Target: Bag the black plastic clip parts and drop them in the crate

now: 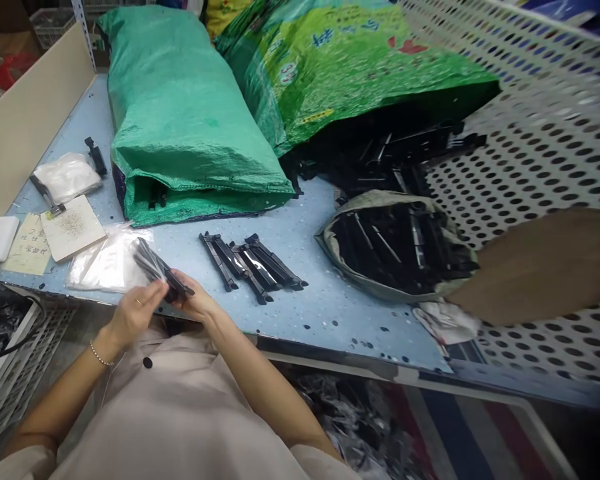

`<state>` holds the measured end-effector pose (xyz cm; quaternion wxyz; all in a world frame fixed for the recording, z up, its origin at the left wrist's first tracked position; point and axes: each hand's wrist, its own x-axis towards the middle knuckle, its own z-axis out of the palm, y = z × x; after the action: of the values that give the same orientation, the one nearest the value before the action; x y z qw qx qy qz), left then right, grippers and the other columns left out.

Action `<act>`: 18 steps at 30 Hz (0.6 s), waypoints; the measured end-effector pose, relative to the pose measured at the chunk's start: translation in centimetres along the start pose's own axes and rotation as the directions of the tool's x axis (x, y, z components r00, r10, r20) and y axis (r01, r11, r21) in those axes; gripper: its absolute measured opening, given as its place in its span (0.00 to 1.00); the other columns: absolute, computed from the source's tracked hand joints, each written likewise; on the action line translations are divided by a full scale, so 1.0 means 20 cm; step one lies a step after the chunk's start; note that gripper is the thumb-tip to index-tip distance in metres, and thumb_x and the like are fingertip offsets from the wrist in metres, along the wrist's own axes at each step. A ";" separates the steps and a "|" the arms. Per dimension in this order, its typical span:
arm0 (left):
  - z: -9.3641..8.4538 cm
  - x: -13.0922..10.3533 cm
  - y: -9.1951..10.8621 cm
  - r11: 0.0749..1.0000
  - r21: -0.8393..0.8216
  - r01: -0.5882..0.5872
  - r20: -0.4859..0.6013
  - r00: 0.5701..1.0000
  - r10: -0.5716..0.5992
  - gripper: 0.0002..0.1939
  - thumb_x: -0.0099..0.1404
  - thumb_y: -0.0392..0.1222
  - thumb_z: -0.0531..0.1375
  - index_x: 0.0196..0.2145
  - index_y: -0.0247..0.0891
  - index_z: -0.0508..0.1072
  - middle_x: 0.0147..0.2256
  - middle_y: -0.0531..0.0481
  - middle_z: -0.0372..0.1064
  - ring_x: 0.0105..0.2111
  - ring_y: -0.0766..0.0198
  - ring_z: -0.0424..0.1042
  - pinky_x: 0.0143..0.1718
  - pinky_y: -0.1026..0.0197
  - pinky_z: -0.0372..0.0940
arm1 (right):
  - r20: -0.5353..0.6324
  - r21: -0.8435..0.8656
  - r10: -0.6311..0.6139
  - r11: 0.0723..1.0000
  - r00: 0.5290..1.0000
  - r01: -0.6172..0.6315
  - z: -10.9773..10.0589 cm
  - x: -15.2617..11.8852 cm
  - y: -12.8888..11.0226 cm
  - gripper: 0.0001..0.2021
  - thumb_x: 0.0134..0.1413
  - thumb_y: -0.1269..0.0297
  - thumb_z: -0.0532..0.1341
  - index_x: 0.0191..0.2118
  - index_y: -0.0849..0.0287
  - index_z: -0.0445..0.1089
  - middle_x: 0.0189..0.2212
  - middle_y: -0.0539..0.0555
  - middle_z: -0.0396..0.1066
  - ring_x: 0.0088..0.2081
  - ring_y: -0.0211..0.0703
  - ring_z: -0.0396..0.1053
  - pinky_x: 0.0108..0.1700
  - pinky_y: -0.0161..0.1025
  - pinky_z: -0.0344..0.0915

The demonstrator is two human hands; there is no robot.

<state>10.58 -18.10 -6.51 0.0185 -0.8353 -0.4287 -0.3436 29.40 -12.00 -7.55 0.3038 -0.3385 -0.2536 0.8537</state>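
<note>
Just over the table's front edge, my left hand [139, 308] and my right hand [196, 299] hold a small bundle of long black plastic pieces [156, 265] between them. The fingers of both hands are closed on it. Something clear and shiny, apparently a plastic bag, shows around the bundle. Beyond my left hand lies a stack of clear plastic bags [103, 263]. To the right of my right hand, several similar black pieces [250, 265] lie side by side on the blue table [300, 320].
A green woven sack [185, 100] and a printed green sack [360, 67] lie behind. Black pieces spill from the printed one. An open cloth sack of black pieces [405, 247] stands right, before a white perforated panel [555, 167]. A tile-like block [73, 227] lies left.
</note>
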 end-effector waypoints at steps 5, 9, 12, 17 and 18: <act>0.09 0.10 0.05 0.974 -0.149 0.171 -0.148 0.970 -0.193 0.30 0.69 0.28 0.52 0.67 0.42 0.59 0.56 0.38 0.68 0.56 0.55 0.70 0.55 0.51 0.70 | -0.031 -0.012 -0.063 0.998 0.997 0.063 -0.09 -0.21 -0.04 0.21 0.47 0.57 0.72 0.45 0.56 0.67 0.20 0.41 0.63 0.18 0.29 0.56 0.20 0.29 0.57; 0.14 0.16 0.06 0.915 -0.317 0.249 -0.149 0.940 -0.308 0.21 0.69 0.34 0.56 0.59 0.41 0.69 0.52 0.40 0.71 0.50 0.58 0.74 0.49 0.55 0.73 | -0.062 0.010 -0.083 0.996 0.995 0.084 -0.13 -0.24 -0.04 0.20 0.45 0.60 0.72 0.44 0.57 0.69 0.24 0.42 0.66 0.20 0.29 0.58 0.21 0.29 0.58; 0.14 0.15 0.10 0.795 -0.413 0.445 -0.209 0.803 -0.559 0.10 0.69 0.39 0.58 0.46 0.38 0.75 0.43 0.44 0.73 0.42 0.61 0.75 0.42 0.58 0.73 | -0.070 0.037 -0.097 0.994 0.993 0.100 -0.13 -0.18 -0.01 0.21 0.44 0.59 0.73 0.44 0.56 0.68 0.22 0.41 0.64 0.20 0.30 0.56 0.21 0.29 0.57; 0.10 0.09 0.18 0.794 -0.486 0.365 -0.127 0.869 -0.477 0.04 0.69 0.38 0.58 0.38 0.39 0.73 0.36 0.47 0.72 0.39 0.63 0.74 0.42 0.57 0.71 | -0.085 -0.006 -0.238 0.971 0.968 0.238 -0.10 -0.09 0.02 0.26 0.44 0.54 0.73 0.46 0.55 0.63 0.19 0.39 0.62 0.18 0.30 0.54 0.20 0.28 0.53; 0.10 0.08 0.20 0.797 -0.494 0.347 -0.112 0.884 -0.454 0.04 0.69 0.37 0.57 0.39 0.39 0.73 0.37 0.47 0.72 0.38 0.63 0.74 0.41 0.58 0.71 | -0.104 -0.012 -0.273 0.962 0.956 0.273 -0.10 -0.09 0.02 0.28 0.44 0.54 0.73 0.48 0.54 0.62 0.19 0.38 0.61 0.18 0.30 0.54 0.21 0.28 0.54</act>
<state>15.18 -18.83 -5.99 -0.2052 -0.6606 -0.4976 -0.5233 31.73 -13.00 -8.38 0.4320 -0.3442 -0.2807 0.7849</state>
